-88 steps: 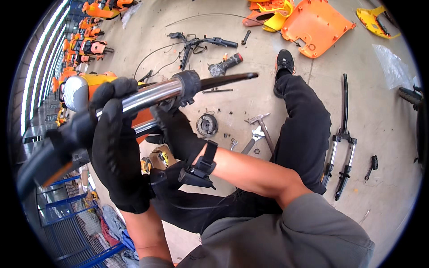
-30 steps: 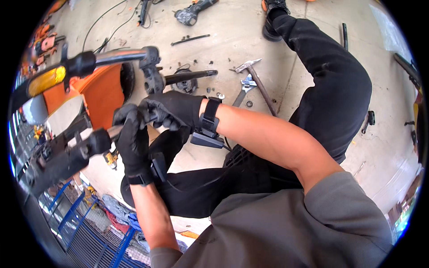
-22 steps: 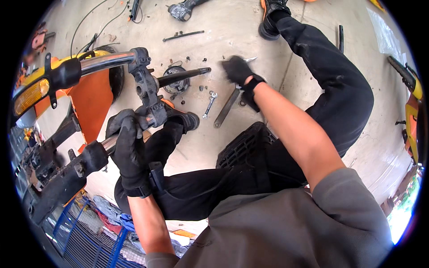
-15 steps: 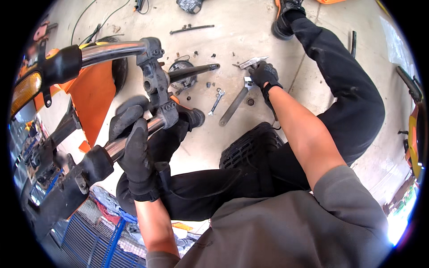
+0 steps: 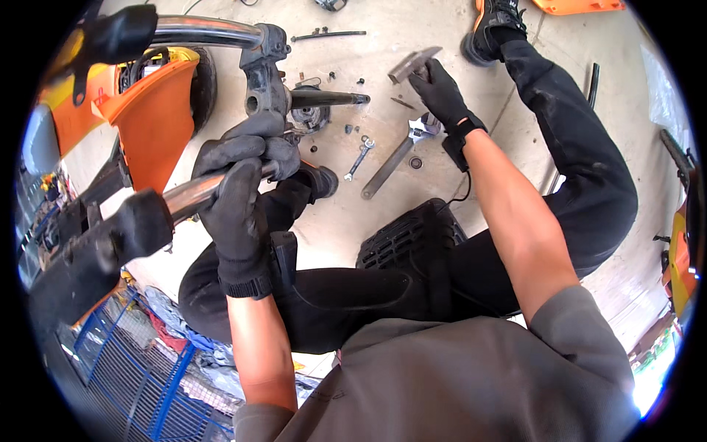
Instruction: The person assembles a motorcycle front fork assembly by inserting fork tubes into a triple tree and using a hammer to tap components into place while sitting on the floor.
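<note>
Left hand (image 5: 239, 199) clenched round chrome handlebar (image 5: 193, 193), beside clamp (image 5: 264, 77). Right hand (image 5: 440, 90) out on floor (image 5: 412, 221), fingers closed on hammer (image 5: 412, 63). Wrench (image 5: 398, 156), spanner (image 5: 359, 156), loose nuts lying near. Disassembly seemingly midway; bar still mounted.

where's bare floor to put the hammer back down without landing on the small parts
Bare concrete lies right of the adjustable wrench, toward the black trouser leg, and below the small spanner, beside the knee pad. It is crowded with nuts and bolts by the black stem, left of the right hand holding the hammer.
</note>
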Available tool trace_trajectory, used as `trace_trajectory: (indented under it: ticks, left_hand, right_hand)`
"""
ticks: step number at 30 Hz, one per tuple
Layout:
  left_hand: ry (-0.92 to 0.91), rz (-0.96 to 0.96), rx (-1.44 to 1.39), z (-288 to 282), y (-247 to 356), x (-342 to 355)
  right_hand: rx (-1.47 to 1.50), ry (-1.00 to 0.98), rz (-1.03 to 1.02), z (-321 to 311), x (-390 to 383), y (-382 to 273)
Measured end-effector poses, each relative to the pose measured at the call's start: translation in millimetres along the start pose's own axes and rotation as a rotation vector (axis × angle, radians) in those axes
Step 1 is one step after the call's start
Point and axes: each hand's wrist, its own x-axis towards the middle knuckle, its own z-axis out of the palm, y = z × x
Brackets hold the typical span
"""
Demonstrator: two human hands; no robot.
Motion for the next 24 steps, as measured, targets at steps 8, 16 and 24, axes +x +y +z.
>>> trace_trajectory:
  ticks: [8,16,24]
  left_hand:
    - [-0.250,0.068,-0.113,-23,-2,9]
    - [-0.065,0.116,-0.172,-2,1,20]
    - [0.080,0.187,-0.031,6,-46,59]
  right_hand:
    - [0.551,-0.299,-0.276,-21,-9,-226]
    - [0.240,-0.626,-0.506,-34,15,-248]
    - [0.234,-0.430,-0.436,-23,14,-248]
